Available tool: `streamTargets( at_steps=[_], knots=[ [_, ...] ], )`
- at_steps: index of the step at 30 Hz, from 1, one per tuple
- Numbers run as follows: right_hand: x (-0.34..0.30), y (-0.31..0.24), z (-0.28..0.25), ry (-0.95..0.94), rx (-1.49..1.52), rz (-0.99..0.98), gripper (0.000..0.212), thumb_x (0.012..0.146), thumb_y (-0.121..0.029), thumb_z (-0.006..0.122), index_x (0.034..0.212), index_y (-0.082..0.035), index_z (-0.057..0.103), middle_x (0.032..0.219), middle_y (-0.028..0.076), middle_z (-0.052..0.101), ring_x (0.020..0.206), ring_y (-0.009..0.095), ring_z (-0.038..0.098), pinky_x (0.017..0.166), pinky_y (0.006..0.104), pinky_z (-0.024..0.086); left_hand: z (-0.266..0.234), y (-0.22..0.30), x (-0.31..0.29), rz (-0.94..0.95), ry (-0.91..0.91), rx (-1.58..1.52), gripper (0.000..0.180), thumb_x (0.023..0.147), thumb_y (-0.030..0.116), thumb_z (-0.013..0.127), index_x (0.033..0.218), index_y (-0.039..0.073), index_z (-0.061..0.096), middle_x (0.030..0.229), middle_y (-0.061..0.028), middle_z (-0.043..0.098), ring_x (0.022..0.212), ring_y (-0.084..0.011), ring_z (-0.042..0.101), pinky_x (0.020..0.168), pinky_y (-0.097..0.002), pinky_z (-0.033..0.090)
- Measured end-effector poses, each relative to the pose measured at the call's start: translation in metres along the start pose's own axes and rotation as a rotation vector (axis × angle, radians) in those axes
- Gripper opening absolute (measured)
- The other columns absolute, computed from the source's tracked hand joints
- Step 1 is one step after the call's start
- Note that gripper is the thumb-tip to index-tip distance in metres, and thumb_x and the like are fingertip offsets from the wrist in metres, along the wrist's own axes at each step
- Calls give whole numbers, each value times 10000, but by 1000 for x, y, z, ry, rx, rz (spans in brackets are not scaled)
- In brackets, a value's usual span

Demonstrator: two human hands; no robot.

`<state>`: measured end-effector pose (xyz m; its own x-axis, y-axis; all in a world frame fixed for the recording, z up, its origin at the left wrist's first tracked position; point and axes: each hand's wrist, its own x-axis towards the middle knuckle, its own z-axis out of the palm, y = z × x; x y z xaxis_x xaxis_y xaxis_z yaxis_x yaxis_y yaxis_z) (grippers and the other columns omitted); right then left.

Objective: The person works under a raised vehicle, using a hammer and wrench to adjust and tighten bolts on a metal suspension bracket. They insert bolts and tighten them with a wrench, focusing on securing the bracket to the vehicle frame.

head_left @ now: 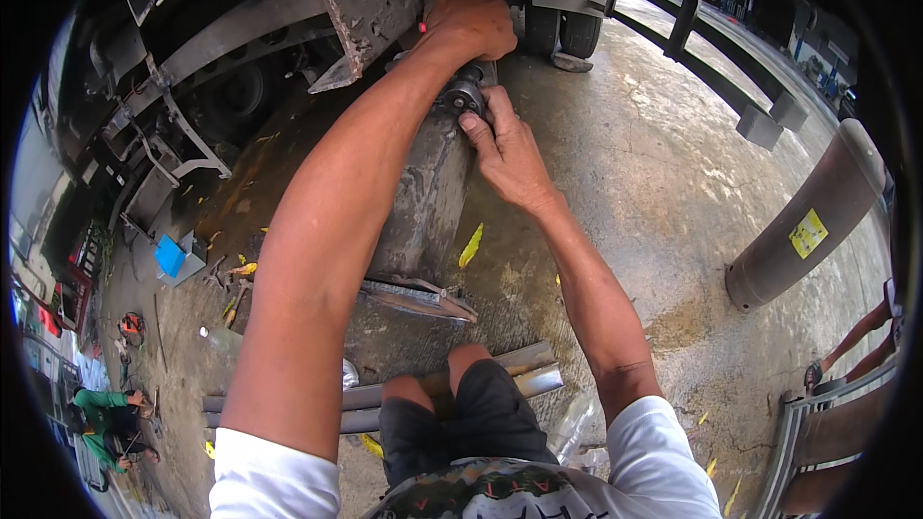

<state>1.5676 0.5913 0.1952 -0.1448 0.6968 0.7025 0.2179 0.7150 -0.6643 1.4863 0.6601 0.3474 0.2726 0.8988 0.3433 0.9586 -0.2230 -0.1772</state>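
Up under the vehicle frame, my left hand (473, 24) is closed with its back toward me. What it grips is hidden, and a small red tip sticks out beside the wrist. Just below it, my right hand (514, 149) presses its thumb and fingers around a dark, round-ended tool (463, 96) with a bolt-like centre. The rest of that tool lies behind my arm and hands. Beneath my hands stands a long, scuffed grey metal piece (423, 197), partly covered by my left forearm.
A rusty vehicle frame (365, 10) overhangs the far side, with tyres (580, 34) behind. To the right stands a brown cylinder (808, 221) with a yellow label. Metal bars (534, 370) lie by my knees. At left are a blue-and-grey box (173, 258) and a person in green (106, 413).
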Motion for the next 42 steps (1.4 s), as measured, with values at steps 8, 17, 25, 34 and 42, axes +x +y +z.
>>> streamTargets(
  at_steps=[8,17,25,34,42],
  knots=[
    [43,-93,-53,-429,-927,-136,283,946,-220,641,1176,-60,675,860,229,716,901,407,704,784,503,530,4,-12,-6,-5,7,12,417,815,250,568,1144,83,761,1200,-169,729,1136,-333,696,973,-463,536],
    [-2,5,8,16,-27,-9,281,1036,-217,557,1248,-45,488,913,278,679,968,510,649,800,532,484,3,-3,0,-11,39,-52,416,807,211,583,1159,72,756,1217,-181,720,1142,-342,694,973,-502,541],
    [37,-79,-49,-372,-813,-141,228,964,-174,612,1127,-15,626,950,259,706,951,432,687,838,546,514,8,-13,-1,-13,-2,29,433,811,219,578,1184,80,749,1244,-173,712,1151,-346,690,973,-529,540],
    [-3,7,-2,-28,6,31,265,1045,-241,560,1227,-53,518,1031,240,654,996,454,649,875,488,484,4,1,5,7,27,-9,434,812,221,581,1191,93,750,1229,-168,720,1140,-342,695,950,-545,547],
    [28,-72,-51,-240,-721,-102,342,1002,-374,624,1154,-70,585,782,182,697,827,409,705,743,494,527,3,-10,0,0,-6,25,429,823,246,566,1178,94,754,1217,-163,725,1138,-333,698,946,-505,556]
  ],
)
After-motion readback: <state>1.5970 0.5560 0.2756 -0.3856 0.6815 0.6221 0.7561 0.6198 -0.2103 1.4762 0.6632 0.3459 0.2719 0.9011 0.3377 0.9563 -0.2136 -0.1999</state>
